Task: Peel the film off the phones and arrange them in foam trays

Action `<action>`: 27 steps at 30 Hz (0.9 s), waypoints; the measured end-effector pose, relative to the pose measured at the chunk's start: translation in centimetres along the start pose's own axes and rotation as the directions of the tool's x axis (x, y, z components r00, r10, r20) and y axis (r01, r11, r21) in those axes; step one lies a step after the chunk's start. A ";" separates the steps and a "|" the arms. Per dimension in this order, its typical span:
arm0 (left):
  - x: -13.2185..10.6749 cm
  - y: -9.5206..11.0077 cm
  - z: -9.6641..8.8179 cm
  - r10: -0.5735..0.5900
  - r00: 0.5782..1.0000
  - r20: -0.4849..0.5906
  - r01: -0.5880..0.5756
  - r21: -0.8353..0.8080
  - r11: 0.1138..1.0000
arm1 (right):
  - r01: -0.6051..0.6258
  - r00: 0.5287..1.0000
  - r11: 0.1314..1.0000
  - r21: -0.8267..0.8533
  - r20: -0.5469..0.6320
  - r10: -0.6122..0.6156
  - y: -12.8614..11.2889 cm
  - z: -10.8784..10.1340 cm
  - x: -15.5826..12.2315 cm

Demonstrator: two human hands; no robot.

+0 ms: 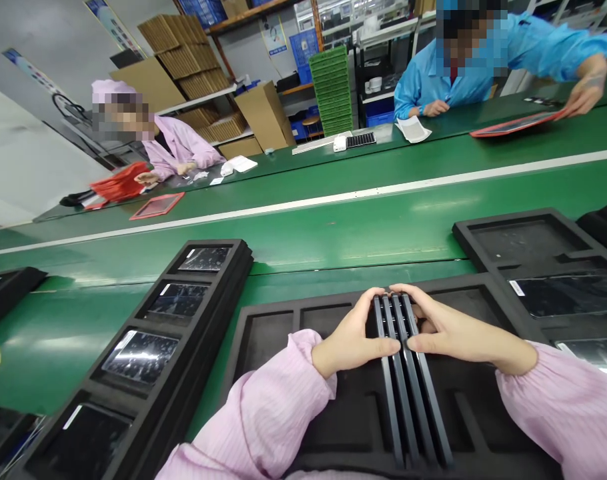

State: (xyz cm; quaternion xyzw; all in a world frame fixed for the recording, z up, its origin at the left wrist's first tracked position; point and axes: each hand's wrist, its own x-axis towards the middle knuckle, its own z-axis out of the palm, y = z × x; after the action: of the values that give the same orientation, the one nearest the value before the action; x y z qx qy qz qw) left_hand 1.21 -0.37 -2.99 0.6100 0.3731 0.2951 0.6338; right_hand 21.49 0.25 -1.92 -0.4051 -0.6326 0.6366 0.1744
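Several slim, dark tablet-like devices (406, 387) stand on edge side by side, their bluish metallic rims facing up. My left hand (353, 340) grips the stack from the left, thumb on the top edges and fingers round the far end. My right hand (451, 330) holds it from the right in the same way, and the two thumbs nearly meet. Beneath them lies a black foam tray (333, 417) with shallow recesses. Whether the devices' lower edges rest in the tray I cannot tell.
On the left, a stack of black foam trays (223, 310) holds glossy screens (141, 357) with white labels. Another foam tray (488, 260) with screens lies at right. Beyond the green bench (303, 233), two people work; one in blue (463, 87) holds a red-framed panel (518, 125).
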 end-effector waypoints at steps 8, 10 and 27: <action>0.1 0.3 1.2 -0.015 0.994 -0.112 0.024 0.079 0.997 | -0.027 0.986 0.999 -0.046 -0.164 0.019 -0.6 1.2 0.1; -0.4 0.6 1.9 0.023 0.972 -0.235 0.024 0.192 0.981 | -0.044 0.980 0.997 -0.068 -0.197 0.029 -0.8 1.2 -0.2; -4.6 1.3 4.1 0.174 0.861 -0.479 -0.102 0.173 0.980 | 0.111 0.833 0.993 -0.046 -0.540 -0.118 -3.0 3.2 -0.6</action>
State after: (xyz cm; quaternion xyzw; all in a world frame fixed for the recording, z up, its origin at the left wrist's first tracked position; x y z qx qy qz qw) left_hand 2.19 -6.34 -1.30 0.5836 0.4972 0.4577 0.4502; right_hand 18.66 -1.89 0.64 -0.5310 -0.5846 0.4805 0.3813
